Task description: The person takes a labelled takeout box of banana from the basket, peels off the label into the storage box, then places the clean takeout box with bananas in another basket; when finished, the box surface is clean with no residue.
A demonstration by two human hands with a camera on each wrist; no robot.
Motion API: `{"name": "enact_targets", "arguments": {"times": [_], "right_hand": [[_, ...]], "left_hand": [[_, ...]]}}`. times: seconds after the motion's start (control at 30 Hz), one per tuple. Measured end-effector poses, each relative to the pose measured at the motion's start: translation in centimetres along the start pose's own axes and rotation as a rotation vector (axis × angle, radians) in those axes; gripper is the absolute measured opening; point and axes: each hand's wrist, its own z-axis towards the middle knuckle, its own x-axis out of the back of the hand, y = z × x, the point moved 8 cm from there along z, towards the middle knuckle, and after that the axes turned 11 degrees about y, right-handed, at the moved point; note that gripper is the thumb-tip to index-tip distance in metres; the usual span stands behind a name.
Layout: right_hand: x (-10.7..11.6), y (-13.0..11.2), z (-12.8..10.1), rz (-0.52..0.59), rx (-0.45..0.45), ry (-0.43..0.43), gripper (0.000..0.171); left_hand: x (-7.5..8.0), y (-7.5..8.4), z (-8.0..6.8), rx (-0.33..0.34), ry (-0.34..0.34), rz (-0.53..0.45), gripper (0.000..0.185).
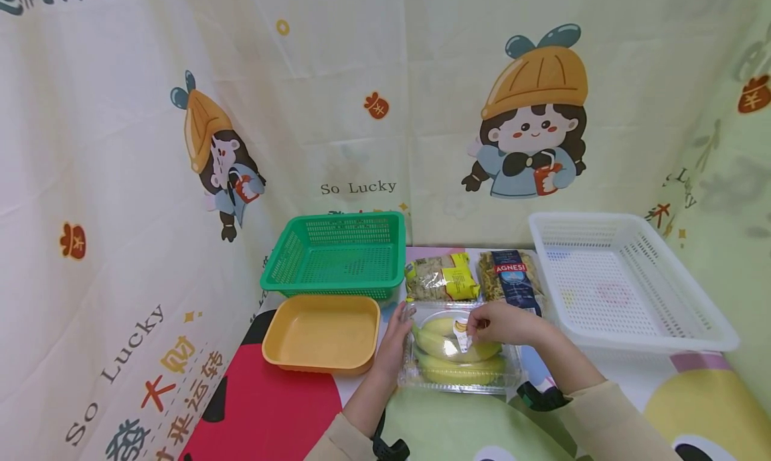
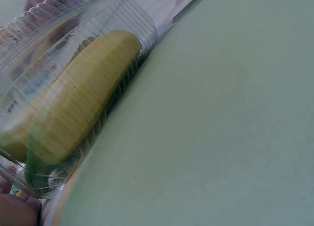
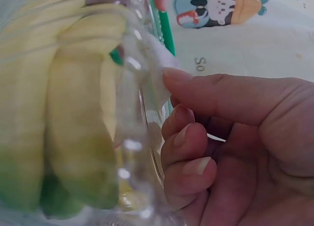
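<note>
With beige sleeves (image 1: 608, 421) well clear, steady the transparent banana clamshell (image 1: 453, 385) at near centre with the left hand (image 1: 391, 344), impossible to tell whether clamped, and handle the banana-print label (image 1: 462, 335) gently, pinched at its right edge in the right hand (image 1: 504, 322).

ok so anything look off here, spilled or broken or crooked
Just the label: its edge stands up off the clear box where the right hand pinches it, so it looks partly peeled. No spill or breakage shows.
</note>
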Motion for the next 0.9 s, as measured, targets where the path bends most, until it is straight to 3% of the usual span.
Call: {"name": "enact_targets", "arguments": {"times": [0.4, 0.9], "right_hand": [[0.11, 0.55, -0.16, 0.171, -0.049, -0.037, 0.008], [0.44, 0.66, -0.2, 0.265, -0.094, -0.041, 0.014]], "left_hand": [[-0.06, -0.07, 0.21, -0.012, -0.011, 0.005, 0.065], [-0.05, 0.02, -0.05, 0.012, -0.012, 0.012, 0.065]]}}
